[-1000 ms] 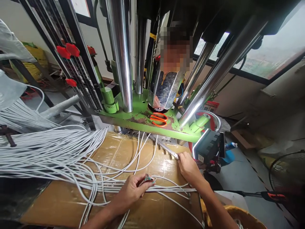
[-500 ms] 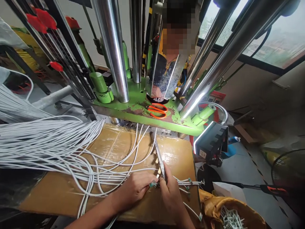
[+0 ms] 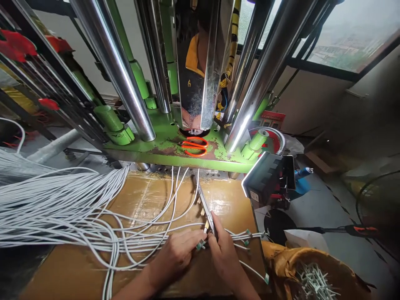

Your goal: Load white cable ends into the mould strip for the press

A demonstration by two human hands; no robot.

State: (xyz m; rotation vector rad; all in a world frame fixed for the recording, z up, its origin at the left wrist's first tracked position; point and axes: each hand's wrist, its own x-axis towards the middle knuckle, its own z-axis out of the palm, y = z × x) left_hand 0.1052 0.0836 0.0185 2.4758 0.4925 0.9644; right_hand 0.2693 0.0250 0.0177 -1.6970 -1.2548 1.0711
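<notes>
My right hand (image 3: 225, 256) grips the near end of a narrow metal bar (image 3: 204, 203), which slants away toward the machine. Small tan pieces (image 3: 202, 212) stick out along the bar's left side. My left hand (image 3: 178, 251) is closed in a pinch beside that near end, on a white cable with a small green end piece (image 3: 200, 246) showing under the fingertips. White cables (image 3: 134, 246) run in from the left, under and around my left hand. Several cable ends with green pieces (image 3: 248, 233) lie to the right of my right hand.
Ahead stands a green machine base (image 3: 156, 152) with steel columns, bearing orange-handled scissors (image 3: 194, 146). A lit lamp (image 3: 265, 179) sits at the right. A thick cable bundle (image 3: 62, 208) fills the left of the brown board (image 3: 150, 196). White offcuts (image 3: 315, 279) lie in a brown bag (image 3: 278, 266).
The head view has shifted, so the machine and scissors sit further left in the picture. Both hands keep nearly the same pose at the bar's near end.
</notes>
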